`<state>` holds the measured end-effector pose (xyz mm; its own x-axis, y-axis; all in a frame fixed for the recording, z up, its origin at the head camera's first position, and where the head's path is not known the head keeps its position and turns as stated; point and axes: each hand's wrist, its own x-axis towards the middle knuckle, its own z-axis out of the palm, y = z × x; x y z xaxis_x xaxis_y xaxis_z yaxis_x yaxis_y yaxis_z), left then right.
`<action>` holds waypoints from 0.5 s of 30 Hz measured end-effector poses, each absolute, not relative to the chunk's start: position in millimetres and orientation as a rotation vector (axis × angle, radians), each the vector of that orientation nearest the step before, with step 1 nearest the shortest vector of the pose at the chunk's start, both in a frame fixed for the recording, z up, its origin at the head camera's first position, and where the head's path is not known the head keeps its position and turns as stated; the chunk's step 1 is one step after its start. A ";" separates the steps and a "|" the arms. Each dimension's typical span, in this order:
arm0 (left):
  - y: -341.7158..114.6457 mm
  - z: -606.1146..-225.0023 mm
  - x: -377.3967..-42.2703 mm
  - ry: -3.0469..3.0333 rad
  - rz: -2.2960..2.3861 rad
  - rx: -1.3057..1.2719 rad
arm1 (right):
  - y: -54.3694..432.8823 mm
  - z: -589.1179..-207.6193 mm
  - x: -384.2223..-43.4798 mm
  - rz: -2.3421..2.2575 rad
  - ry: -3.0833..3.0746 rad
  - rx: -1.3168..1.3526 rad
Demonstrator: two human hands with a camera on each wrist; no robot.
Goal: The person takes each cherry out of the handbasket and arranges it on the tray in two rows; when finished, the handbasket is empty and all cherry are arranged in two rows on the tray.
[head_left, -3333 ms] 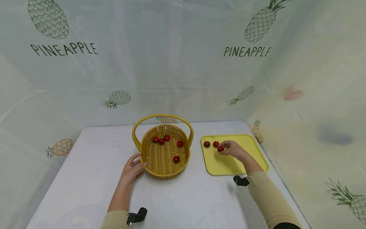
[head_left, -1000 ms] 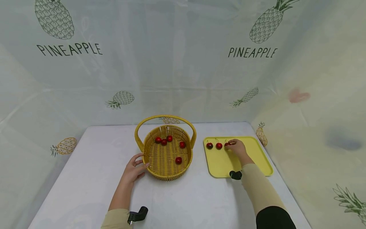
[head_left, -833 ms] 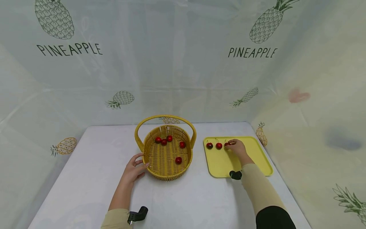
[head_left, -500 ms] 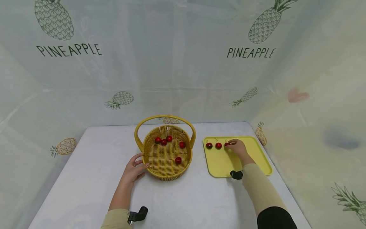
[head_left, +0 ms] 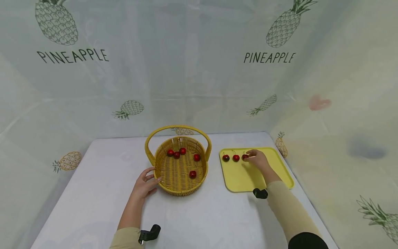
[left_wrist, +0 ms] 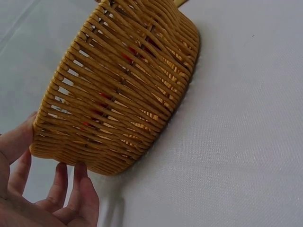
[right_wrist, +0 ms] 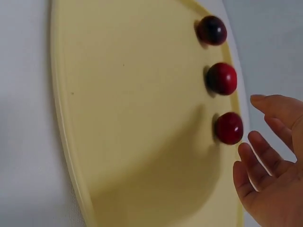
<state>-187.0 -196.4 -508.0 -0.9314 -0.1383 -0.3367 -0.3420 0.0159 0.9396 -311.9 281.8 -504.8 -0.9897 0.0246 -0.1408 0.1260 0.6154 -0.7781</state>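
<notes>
In the head view, a round yellow wicker basket (head_left: 181, 192) with a tall handle holds several red cherries (head_left: 192, 174). My left hand (head_left: 144, 184) holds its left rim, thumb over the edge and fingers against the outer wall; the left wrist view shows fingertips touching the woven side (left_wrist: 111, 104). Three cherries with stems sit in a row along the back of a yellow tray (head_left: 245, 181). My right hand (head_left: 258, 161) hovers by the rightmost cherry (right_wrist: 229, 128). In the right wrist view its fingers (right_wrist: 258, 163) are spread and apart from that cherry.
Basket and tray stand apart on a white-covered table (head_left: 202, 218), the tray near its right edge. A pale curtain (head_left: 192, 79) printed with pineapples hangs behind and along the sides. Dark wrist cameras (head_left: 150, 233) sit on both forearms.
My right hand has set a third cherry down at the row's right end and let go, its fingers now lifted slightly off. The left hand stays at the basket; the head view shifted a little.
</notes>
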 end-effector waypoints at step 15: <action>-196.2 -505.6 -184.7 2.125 2.051 -0.492 | 244.4 -468.6 -280.4 -1.329 2.690 -0.322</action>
<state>-184.7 -196.2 -505.6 -0.9353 -0.1315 -0.3284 -0.3329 0.0129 0.9429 -280.4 244.4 -468.6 -0.9696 -0.2440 -0.0168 -0.1350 0.5911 -0.7952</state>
